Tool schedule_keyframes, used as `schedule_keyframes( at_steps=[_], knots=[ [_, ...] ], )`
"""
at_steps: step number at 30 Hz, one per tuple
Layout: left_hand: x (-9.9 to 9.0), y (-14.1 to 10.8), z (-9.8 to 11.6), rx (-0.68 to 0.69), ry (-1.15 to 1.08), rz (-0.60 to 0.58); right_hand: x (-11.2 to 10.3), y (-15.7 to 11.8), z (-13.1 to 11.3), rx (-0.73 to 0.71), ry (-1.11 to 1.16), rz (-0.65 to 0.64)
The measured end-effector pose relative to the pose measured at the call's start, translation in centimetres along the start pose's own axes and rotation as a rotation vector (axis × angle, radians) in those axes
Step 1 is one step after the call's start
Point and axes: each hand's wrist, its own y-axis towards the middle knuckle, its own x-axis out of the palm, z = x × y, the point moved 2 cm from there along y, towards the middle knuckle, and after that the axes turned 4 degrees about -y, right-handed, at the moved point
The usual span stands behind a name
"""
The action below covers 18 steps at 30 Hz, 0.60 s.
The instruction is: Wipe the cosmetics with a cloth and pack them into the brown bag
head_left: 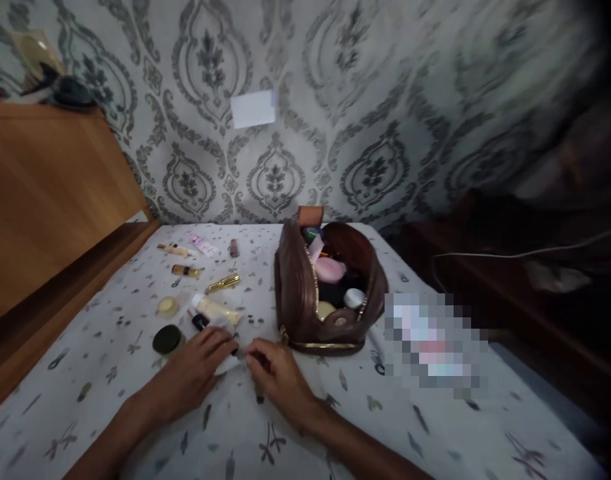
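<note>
My left hand (198, 363) lies over a white cloth or wipe (228, 363), its fingers curled on it near a small black-capped item (200, 322). Close by on the right, my right hand (275, 370) has its fingers bent together; a small dark thing (260, 393) shows beneath it, too blurred to name. Just beyond my right hand stands a brown bag (298, 293), unzipped, with a pink item (330, 269) and a white round lid (354, 298) inside. A pale yellow tube (218, 310) and a dark green-lidded jar (167, 340) rest beside my left hand.
Farther back on the patterned cloth (135, 300) lie a gold tube (224, 283), a pink-white tube (203, 246), a brown-gold bottle (185, 270) and a cream jar (166, 307). A wooden panel (55, 167) borders the left; a blurred-out item (435, 343) lies right of the bag.
</note>
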Motion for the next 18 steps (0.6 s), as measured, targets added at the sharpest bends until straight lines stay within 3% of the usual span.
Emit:
schedule_keyframes(
  at_steps=[4, 9, 14, 18],
  knots=[
    [0.4, 0.0, -2.2, -0.068, -0.047, -0.041, 0.1, -0.2, 0.0, -0.012, 0.001, 0.033],
    [-0.5, 0.7, -3.2, -0.04, 0.092, -0.054, 0.0, -0.4, 0.2, 0.004, -0.063, 0.094],
    [-0.6, 1.7, -3.5, 0.195, 0.317, 0.013, 0.2, -0.4, 0.6, -0.018, -0.055, 0.067],
    [-0.5, 2.6, -0.8, 0.399, 0.525, 0.111, 0.3, -0.3, 0.9, -0.083, -0.03, -0.017]
  ],
)
